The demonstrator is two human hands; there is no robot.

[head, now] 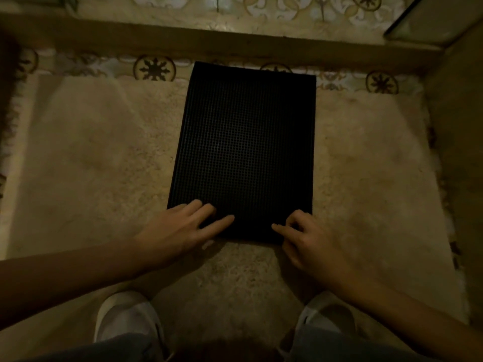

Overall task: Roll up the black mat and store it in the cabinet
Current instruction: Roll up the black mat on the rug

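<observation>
A black mat (245,142) with a fine grid texture lies flat on a beige shaggy rug (99,163), its long side running away from me. My left hand (180,231) rests on the mat's near left corner with its fingers spread over the surface. My right hand (303,239) sits at the near right corner, fingers curled against the edge and the index finger pointing inward. The mat's near edge still lies flat on the rug. I cannot tell whether the right hand's fingers grip the edge. No cabinet is clearly in view.
Patterned floor tiles (154,69) run beyond the rug, below a dark raised ledge (235,40). A dark panel edge (428,24) stands at the top right. My two white slippers (128,320) are planted on the rug near the bottom.
</observation>
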